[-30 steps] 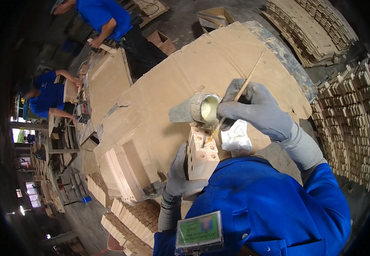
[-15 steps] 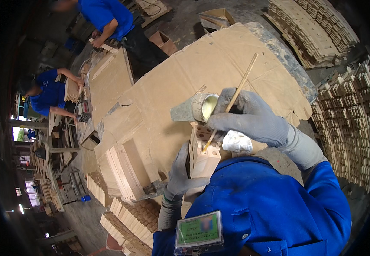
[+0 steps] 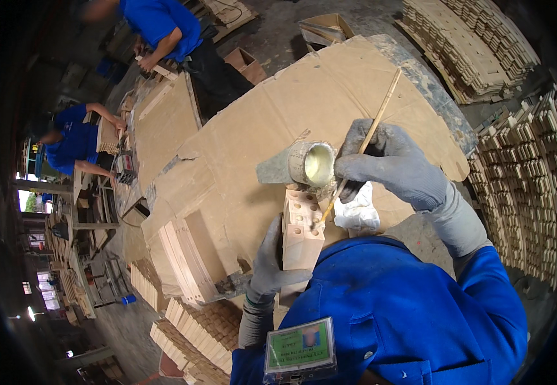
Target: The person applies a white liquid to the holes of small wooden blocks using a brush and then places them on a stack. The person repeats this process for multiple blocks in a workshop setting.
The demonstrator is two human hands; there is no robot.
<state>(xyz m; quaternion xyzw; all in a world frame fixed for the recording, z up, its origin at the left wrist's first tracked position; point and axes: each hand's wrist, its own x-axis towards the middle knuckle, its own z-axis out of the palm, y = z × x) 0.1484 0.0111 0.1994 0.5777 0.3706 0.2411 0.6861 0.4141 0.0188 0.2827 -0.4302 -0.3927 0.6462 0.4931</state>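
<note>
Brown cardboard tabletop point(image 3: 227, 160); our grey-gloved left hand point(image 3: 267, 261) clamps drilled pale-wood blocks point(image 3: 302, 248); right hand point(image 3: 395, 160) pinches slim wooden stick point(image 3: 382, 109), shifted onward.

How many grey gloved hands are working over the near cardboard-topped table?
2: the left hand gripping the drilled wood, and the right hand holding a thin stick. Some fingers are hidden.

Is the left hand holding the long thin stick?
No, the right hand holds the thin stick, while the left hand grips wooden pieces with round holes.
</note>
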